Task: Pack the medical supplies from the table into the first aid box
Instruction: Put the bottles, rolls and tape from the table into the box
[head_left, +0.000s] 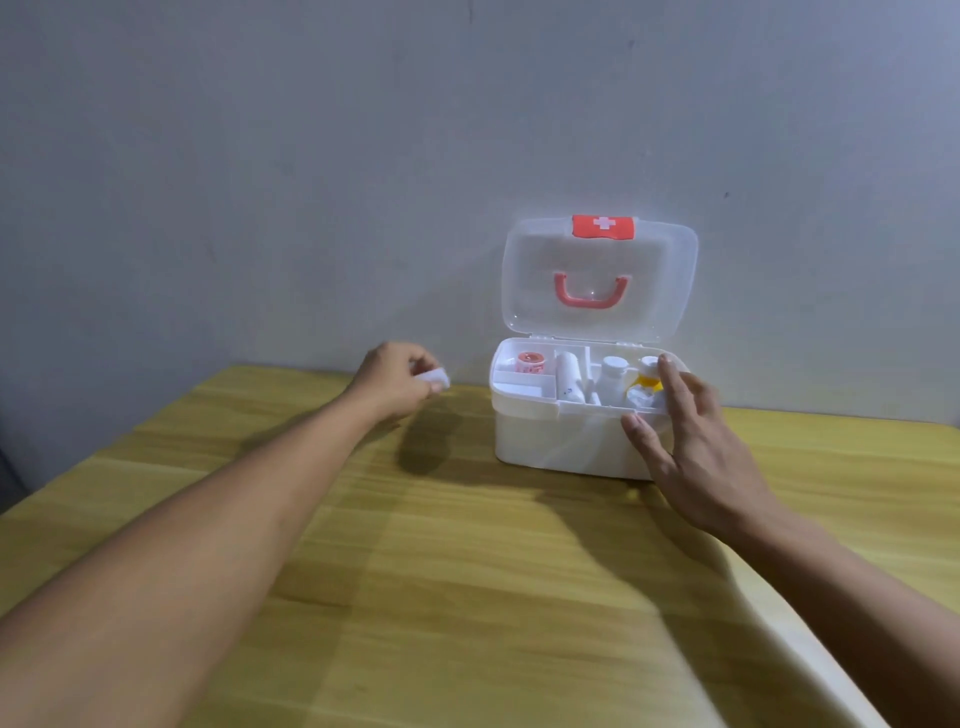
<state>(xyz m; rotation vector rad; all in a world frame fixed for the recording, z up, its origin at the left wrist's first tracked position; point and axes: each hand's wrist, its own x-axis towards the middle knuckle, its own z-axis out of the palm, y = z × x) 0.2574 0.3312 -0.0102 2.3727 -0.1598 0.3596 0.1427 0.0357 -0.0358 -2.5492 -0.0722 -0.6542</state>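
Head view: my left hand (397, 376) pinches small white soft packet (435, 380) above light wooden table (467, 571), just left of open white plastic first aid box (545, 441); right hand (691, 441), fingers spread and holding nothing, steadies box's front right rim, I judge, for drop into tray.

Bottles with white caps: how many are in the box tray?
2, both upright in the tray's right compartment: a white bottle and a yellow-labelled bottle beside the right hand. Others may be hidden.

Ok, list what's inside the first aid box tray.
The first aid box tray holds a red tape roll, a white tube and two white-capped bottles. The right hand partly covers the right corner.
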